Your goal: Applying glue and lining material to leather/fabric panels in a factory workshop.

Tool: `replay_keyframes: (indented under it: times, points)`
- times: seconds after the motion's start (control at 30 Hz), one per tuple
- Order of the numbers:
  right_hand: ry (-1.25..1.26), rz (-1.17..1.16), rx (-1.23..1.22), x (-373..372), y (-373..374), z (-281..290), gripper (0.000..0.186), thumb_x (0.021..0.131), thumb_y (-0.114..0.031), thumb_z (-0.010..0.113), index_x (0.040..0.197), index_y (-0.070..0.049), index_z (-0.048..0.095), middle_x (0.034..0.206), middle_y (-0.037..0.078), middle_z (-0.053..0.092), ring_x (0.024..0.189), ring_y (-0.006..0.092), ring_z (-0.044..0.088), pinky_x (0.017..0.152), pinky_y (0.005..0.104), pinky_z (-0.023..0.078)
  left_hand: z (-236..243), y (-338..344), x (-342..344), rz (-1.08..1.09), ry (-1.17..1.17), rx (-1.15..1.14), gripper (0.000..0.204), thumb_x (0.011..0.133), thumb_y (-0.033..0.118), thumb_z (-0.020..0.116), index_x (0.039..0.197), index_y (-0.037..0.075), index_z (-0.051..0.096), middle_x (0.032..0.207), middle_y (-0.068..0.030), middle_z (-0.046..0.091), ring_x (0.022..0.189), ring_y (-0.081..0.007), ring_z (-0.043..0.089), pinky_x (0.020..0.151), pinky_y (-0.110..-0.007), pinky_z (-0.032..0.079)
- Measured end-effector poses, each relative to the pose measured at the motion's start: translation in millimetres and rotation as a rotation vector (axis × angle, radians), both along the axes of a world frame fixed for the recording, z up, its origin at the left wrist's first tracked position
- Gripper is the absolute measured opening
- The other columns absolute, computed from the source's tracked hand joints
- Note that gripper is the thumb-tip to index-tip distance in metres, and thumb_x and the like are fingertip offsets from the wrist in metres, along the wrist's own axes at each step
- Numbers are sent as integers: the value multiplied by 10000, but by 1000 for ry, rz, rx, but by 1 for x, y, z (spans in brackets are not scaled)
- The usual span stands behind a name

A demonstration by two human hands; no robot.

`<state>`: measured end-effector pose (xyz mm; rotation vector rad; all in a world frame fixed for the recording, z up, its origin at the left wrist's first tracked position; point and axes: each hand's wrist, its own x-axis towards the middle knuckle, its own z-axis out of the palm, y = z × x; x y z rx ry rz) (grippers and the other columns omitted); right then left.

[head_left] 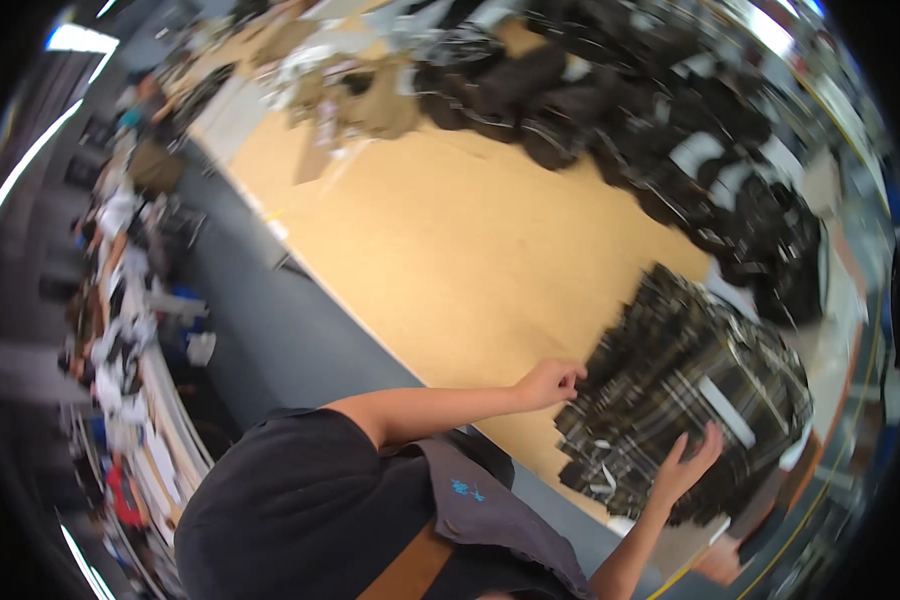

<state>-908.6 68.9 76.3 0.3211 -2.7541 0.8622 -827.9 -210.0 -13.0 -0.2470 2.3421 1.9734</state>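
A thick stack of dark plaid fabric pieces lies on the table's near right part, with a pale strip across its top. My left hand is at the stack's left edge, its fingers curled; blur hides whether cloth is between them. Over the near part of the stack, my right hand is open, thumb and fingers apart, with nothing in it. Whether it touches the cloth I cannot tell.
Dark rolled bundles line the table's far and right sides. Tan cloth pieces lie at the far left of the tan tabletop. Another person's hand shows at the lower right. Cluttered worktables stand across the grey floor.
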Motion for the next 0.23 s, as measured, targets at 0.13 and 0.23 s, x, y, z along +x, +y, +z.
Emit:
replay_keyframes:
  times: [0.13,0.23]
  points:
    - [-286,395,-147,65,-95,-36,441,832,-26,576,1258,-3,461,1321,199,409,1205,341,419,870,370,431,12,-80,99,77,-189,-116,108,769,75,686,743,-10,624,783,-76,676,699,-172,643,631,-283,493]
    - [-559,615,-192,113,-162,-58,507,826,-49,604,1299,-21,423,1362,188,367,1250,334,385,901,375,433,33,-137,180,313,-425,12,111,804,129,686,833,22,689,763,-101,686,663,-157,653,605,-284,498]
